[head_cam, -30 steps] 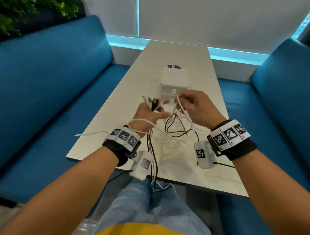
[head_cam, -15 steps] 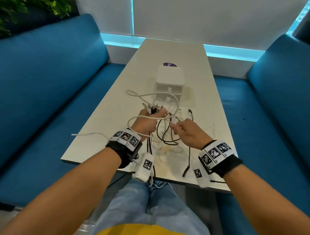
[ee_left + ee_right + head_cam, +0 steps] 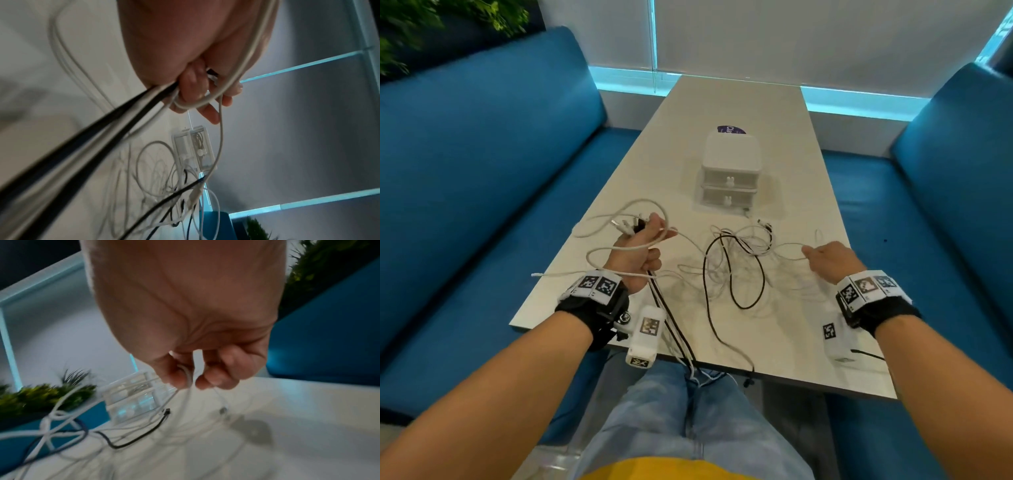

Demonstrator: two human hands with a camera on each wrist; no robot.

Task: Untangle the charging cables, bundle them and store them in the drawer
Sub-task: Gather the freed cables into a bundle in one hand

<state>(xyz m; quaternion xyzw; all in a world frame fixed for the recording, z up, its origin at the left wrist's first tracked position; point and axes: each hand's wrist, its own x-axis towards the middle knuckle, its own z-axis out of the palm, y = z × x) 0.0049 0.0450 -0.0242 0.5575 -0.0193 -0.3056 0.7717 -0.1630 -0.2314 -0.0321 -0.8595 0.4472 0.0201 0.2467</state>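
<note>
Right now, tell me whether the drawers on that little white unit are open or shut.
Both shut: in the head view the drawer unit shows both fronts flush, neither bunny-shaped knob pulled forward.

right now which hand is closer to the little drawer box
Left, narrowly. The left hand grips cables just left of and below the drawer box; the right hand pinches a white cable farther off, lower right.

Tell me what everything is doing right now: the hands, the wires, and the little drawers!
Left hand: gripping a bunch of black and white cables, plug ends sticking out past the fingers.
Right hand: pinching one thin white cable.
Loose cables: lying tangled on the table, between the hands.
Held cables: hanging over the table's near edge.
Top drawer: closed.
Bottom drawer: closed.
</note>
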